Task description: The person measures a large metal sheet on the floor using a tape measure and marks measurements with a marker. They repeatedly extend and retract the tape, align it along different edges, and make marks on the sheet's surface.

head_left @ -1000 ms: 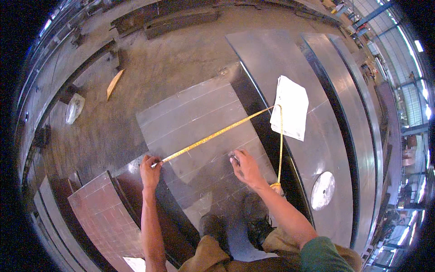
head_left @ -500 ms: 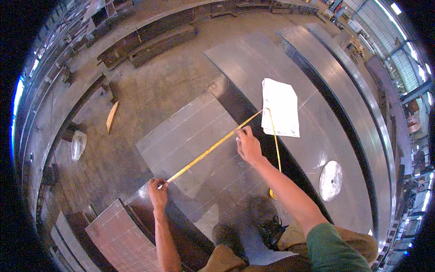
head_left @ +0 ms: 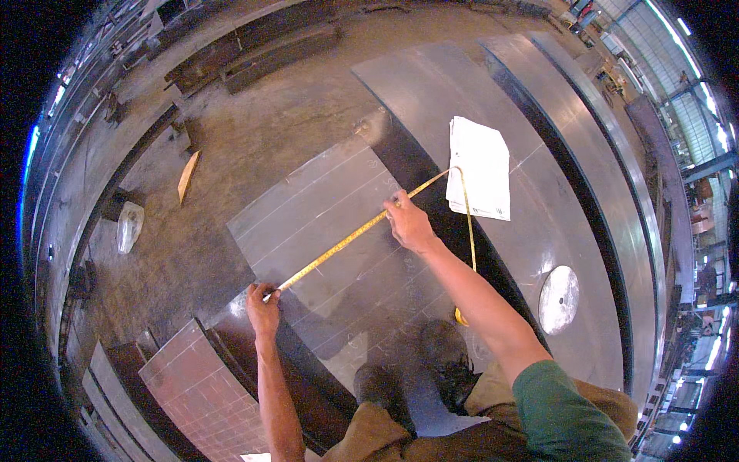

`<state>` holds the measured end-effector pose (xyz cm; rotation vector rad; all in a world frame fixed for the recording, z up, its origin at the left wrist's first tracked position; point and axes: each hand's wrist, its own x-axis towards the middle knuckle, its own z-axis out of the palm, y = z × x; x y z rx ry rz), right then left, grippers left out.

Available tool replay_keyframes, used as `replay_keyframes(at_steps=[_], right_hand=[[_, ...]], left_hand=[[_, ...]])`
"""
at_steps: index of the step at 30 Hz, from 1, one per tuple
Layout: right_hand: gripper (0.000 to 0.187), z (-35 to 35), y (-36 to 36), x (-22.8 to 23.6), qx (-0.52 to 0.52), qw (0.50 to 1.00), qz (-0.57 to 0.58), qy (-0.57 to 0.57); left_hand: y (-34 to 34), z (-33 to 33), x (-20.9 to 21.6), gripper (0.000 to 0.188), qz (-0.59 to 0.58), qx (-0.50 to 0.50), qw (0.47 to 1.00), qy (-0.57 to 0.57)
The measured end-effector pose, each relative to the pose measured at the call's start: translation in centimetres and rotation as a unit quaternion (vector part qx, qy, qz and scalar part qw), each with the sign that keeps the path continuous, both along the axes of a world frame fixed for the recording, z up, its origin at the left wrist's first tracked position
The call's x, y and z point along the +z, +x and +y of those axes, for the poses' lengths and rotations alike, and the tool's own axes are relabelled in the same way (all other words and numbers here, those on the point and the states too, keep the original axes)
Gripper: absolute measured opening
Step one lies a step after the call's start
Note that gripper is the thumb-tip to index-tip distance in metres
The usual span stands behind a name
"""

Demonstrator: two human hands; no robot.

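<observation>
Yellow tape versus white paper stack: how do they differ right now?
The yellow tape is a long, narrow strip; the white paper stack is broad.
The left hand holds the tape and the right hand is at it, while neither touches the stack.
The tape bends back toward the person; the stack lies flat.
Both show over the right-hand plate.

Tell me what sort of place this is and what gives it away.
Most likely a metal fabrication workshop: large flat metal plates, a smaller plate ruled with pale lines under a yellow tape measure, and ribbed wall or roof sheeting.
</observation>
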<state>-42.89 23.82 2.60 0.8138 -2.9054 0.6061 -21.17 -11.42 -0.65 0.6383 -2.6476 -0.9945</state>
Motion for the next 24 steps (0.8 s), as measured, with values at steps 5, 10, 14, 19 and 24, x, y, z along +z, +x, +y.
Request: replay_keyframes(at_steps=[5, 10, 14, 19, 24], right_hand=[[0.020, -0.2, -0.6, -1.2, 0.006, 0.999, -0.021, 0.028], [0.016, -0.2, -0.9, -1.5, 0.021, 0.999, 0.031, 0.015], [0.014, -1.5, -0.5, -0.2, -0.009, 0.999, -0.024, 0.046], [0.022, -1.3, -0.9, 0.4, -0.006, 0.995, -0.069, 0.075], [0.018, -1.3, -1.2, 0.7, 0.025, 0.995, -0.062, 0.071]], left_hand=[[0.5, -1.0, -1.0, 0.018, -0.019, -0.034, 0.999, -0.027], [-0.4, -0.4, 0.8, 0.017, -0.066, -0.012, 0.998, -0.006], [0.2, -0.2, 2.0, 0.015, -0.037, 0.005, 0.999, 0.007], [0.5, -1.5, 0.7, 0.015, -0.031, -0.017, 0.999, 0.019], [0.4, -1.4, 0.6, 0.015, -0.008, -0.019, 0.999, 0.028]])
